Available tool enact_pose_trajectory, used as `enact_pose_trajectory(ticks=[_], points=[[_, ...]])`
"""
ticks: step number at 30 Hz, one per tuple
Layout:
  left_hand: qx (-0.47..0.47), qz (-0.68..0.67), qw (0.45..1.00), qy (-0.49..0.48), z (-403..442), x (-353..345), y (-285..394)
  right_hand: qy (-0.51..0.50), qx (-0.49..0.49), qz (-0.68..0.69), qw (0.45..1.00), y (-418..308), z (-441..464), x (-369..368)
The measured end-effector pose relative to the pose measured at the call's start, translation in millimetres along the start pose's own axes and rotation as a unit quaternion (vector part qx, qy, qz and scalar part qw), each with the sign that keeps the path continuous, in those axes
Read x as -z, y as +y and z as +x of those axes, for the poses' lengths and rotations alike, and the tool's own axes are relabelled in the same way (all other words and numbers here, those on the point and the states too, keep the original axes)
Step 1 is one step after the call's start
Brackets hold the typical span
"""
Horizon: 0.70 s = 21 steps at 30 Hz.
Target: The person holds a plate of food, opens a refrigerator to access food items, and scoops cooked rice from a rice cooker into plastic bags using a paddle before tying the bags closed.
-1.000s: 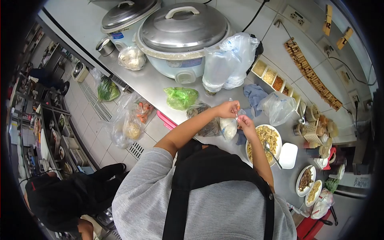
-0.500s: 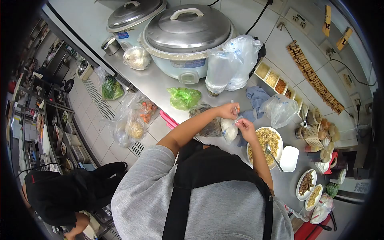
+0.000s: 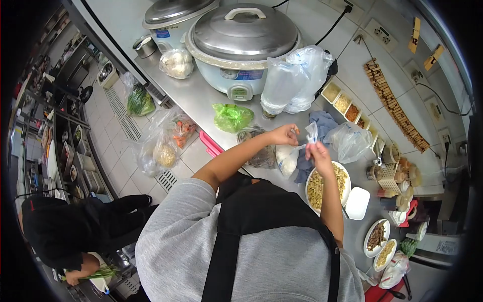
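Observation:
A clear plastic bag with white contents (image 3: pixel 288 162) lies on the steel counter, its twisted neck rising to my right hand (image 3: pixel 317 152). That hand pinches the neck, and the loose top of the bag stands up above the fingers. Just to the left is my left hand (image 3: pixel 286 135), thumb and forefinger curled toward each other; whether anything small is between them I cannot make out. A bag of dark contents (image 3: pixel 257 151) lies under my left forearm. Beside my right forearm sits a bowl of chopped food (image 3: pixel 328 187), and a blue cloth (image 3: pixel 322 125) lies behind the hands.
Large rice cookers (image 3: pixel 241 38), a green bag (image 3: pixel 233 118) and hanging clear bags (image 3: pixel 294 80) stand at the back. Condiment trays (image 3: pixel 353 112), a white container (image 3: pixel 357 203) and plates of food (image 3: pixel 377 238) are at the right. A co-worker in black (image 3: pixel 55 231) handles green vegetables at lower left.
My hands have moved apart, my left hand off the bag's neck and my right still on it. The bag's top now stands up. The co-worker's hand has reached green vegetables.

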State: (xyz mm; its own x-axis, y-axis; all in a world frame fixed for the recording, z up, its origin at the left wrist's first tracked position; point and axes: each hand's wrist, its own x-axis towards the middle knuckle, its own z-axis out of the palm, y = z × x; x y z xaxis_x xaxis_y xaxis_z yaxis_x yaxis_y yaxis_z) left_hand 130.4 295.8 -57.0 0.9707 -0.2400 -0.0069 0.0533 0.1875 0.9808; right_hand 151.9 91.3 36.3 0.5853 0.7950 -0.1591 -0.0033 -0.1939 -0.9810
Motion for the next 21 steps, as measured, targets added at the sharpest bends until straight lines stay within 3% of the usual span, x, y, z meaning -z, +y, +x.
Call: enact_pose_trajectory(ticks=[2, 5, 7, 8, 10, 12, 14, 15, 16, 18, 20, 21], points=[[-0.012, -0.029, 0.999, 0.014, -10.0, -13.4, 25.5, 0.046, 0.083, 0.01, 0.995, -22.0, 3.2, 2.3], [-0.058, 0.024, 0.995, 0.079, -28.9, -31.7, 65.5, 0.043, 0.118, 0.075, 0.989, -61.2, -1.0, -5.4], [-0.176, 0.232, 0.95, 0.113, -47.7, -37.7, 92.0, 0.061, 0.158, 0.12, 0.978, -96.4, -7.8, -11.1], [-0.177, 0.232, 0.948, 0.124, -53.0, -41.2, 100.2, 0.05, 0.158, 0.118, 0.979, -110.7, -11.8, -11.2], [-0.212, 0.358, 0.894, 0.167, -64.0, -47.2, 116.4, 0.057, 0.238, 0.161, 0.956, -136.7, -18.0, -10.2], [-0.222, 0.353, 0.88, 0.225, -80.6, -51.9, 139.0, -0.029, 0.267, 0.149, 0.952, -160.4, -29.4, -12.5], [-0.222, 0.412, 0.815, 0.341, -105.3, -52.7, 162.6, -0.066, 0.282, 0.109, 0.951, -161.2, -31.4, -22.0], [-0.193, 0.461, 0.753, 0.428, -117.4, -52.3, 168.8, -0.05, 0.258, 0.072, 0.962, -159.9, -31.9, -28.8], [-0.186, 0.46, 0.742, 0.45, -131.4, -55.5, 174.7, -0.032, 0.235, 0.036, 0.971, -158.2, -29.6, -34.4], [-0.18, 0.248, 0.792, 0.528, -160.6, -64.2, 181.0, -0.082, 0.234, 0.032, 0.968, -149.9, -19.3, -47.9], [-0.177, 0.18, 0.799, 0.546, -186.3, -73.5, 181.3, -0.084, 0.193, 0.065, 0.976, -141.1, -10.7, -68.3], [-0.16, 0.113, 0.832, 0.519, -199.6, -79.9, 184.8, -0.102, 0.189, 0.06, 0.975, -138.9, -6.8, -78.9]])
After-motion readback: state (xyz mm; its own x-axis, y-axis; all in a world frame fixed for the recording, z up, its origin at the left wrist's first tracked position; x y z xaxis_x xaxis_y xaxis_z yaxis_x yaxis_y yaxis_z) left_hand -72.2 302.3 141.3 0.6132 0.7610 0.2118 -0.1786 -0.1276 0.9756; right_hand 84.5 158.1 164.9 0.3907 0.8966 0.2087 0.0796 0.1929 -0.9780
